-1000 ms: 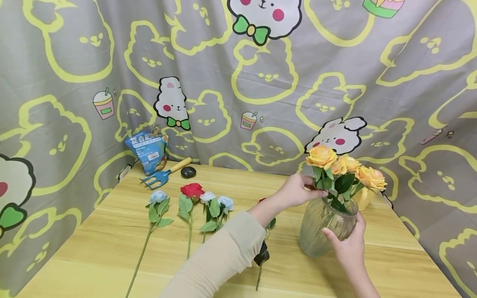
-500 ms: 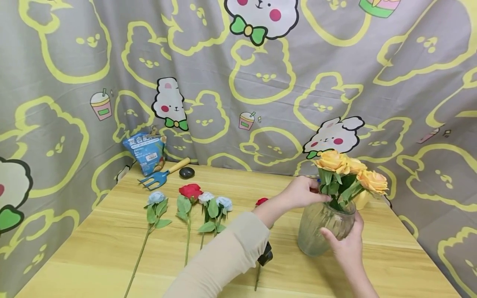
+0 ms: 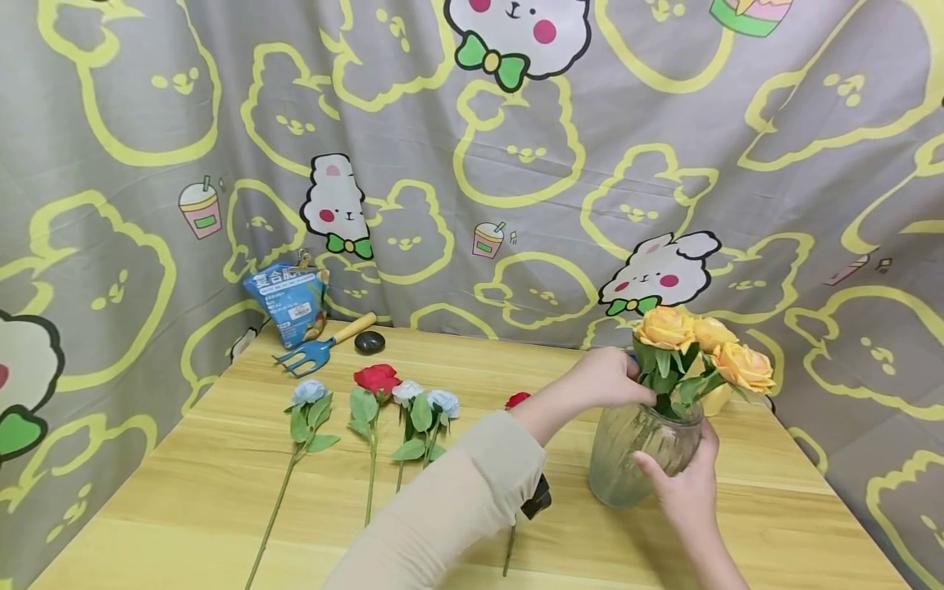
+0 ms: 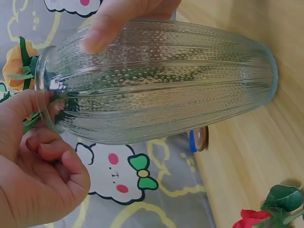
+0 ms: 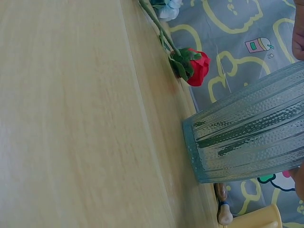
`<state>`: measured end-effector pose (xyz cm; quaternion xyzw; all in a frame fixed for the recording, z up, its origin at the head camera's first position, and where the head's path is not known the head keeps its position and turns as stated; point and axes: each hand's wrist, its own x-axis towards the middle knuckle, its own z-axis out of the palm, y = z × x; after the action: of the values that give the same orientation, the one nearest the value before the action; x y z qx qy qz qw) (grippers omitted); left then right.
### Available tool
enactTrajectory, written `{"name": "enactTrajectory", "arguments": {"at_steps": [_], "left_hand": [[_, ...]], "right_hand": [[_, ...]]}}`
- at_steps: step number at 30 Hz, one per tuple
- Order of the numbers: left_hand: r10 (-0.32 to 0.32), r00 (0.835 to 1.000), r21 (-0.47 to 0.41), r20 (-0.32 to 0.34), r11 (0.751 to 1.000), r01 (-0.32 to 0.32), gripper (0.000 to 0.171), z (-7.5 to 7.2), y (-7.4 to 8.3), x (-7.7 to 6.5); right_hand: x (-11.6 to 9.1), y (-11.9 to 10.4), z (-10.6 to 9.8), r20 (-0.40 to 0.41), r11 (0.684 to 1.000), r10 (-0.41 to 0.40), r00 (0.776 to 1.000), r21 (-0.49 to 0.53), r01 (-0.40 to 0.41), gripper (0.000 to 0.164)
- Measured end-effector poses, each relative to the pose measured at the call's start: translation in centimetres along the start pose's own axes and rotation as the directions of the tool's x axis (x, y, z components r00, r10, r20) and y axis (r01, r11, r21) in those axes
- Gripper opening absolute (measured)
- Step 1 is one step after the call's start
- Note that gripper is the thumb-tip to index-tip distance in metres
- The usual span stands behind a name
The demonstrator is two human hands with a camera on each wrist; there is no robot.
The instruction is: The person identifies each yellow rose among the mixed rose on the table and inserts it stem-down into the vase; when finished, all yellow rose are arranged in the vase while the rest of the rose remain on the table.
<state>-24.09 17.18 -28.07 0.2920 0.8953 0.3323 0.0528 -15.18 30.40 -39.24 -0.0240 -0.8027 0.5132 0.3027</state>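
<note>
In the head view a ribbed clear glass vase [image 3: 623, 463] stands at the right of the table. Several yellow roses [image 3: 666, 328] rise from its mouth, blooms leaning right. My right hand [image 3: 692, 483] grips the vase's right side, with the thumb across the front. At the rim, my left hand [image 3: 608, 378] pinches the green stem of a yellow rose. In the left wrist view the left hand [image 4: 45, 171] has its thumb at the vase mouth and the other fingers curled. Stems show blurred through the textured glass [image 4: 156, 80].
Blue roses [image 3: 308, 392] and red roses [image 3: 378, 378] lie left of the vase, some behind my left sleeve. A black object [image 3: 538, 498] sits by that sleeve. Behind are a blue bag [image 3: 291, 303], a hand fork [image 3: 313, 354], a black stone [image 3: 369, 342] and a yellow pitcher [image 3: 715, 400].
The yellow roses have sunk lower into the vase and shifted right. My left hand has moved slightly right with the stem. My right hand keeps its grip on the vase.
</note>
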Motion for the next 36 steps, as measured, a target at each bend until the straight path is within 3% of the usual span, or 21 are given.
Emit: {"name": "enactTrajectory", "arguments": {"at_steps": [5, 12, 15, 18, 23, 28, 36], "left_hand": [[-0.025, 1.0, 0.006, 0.017, 1.0, 0.025, 0.047, -0.2, 0.2, -0.1], [0.046, 0.999, 0.0, 0.014, 0.999, -0.046, 0.04, -0.6, -0.3, -0.6], [0.081, 0.997, 0.007, -0.003, 0.997, -0.081, 0.027, -0.8, -0.4, -0.8], [0.093, 0.995, -0.027, -0.02, 0.995, -0.093, 0.018, -1.1, -0.5, -1.1], [0.074, 0.997, -0.112, -0.024, 0.991, -0.076, 0.03, -1.5, -1.1, -1.7], [0.081, 0.997, -0.134, -0.002, 0.988, -0.08, 0.03, -2.1, -2.8, -2.8], [0.026, 1.0, -0.133, 0.016, 0.991, -0.024, 0.019, -3.9, -7.7, -5.0]], "right_hand": [[0.1, 0.1, 0.0, 0.002, 1.0, 0.0, 1.0, -0.01, 0.0, 0.099], [0.2, 0.3, 0.1, 0.007, 1.0, 0.003, 1.0, -0.025, -0.003, 0.1], [0.2, 0.3, 0.1, 0.008, 1.0, 0.003, 1.0, -0.019, -0.003, 0.1], [0.2, 0.3, 0.1, 0.004, 1.0, 0.001, 1.0, -0.016, -0.001, 0.1], [0.2, 0.3, 0.1, -0.011, 1.0, -0.004, 1.0, -0.015, 0.004, 0.1], [0.1, 0.2, 0.2, -0.011, 1.0, -0.002, 1.0, -0.008, 0.002, 0.1], [0.2, 0.2, 0.0, 0.001, 1.0, -0.006, 1.0, 0.006, 0.006, 0.096]]}}
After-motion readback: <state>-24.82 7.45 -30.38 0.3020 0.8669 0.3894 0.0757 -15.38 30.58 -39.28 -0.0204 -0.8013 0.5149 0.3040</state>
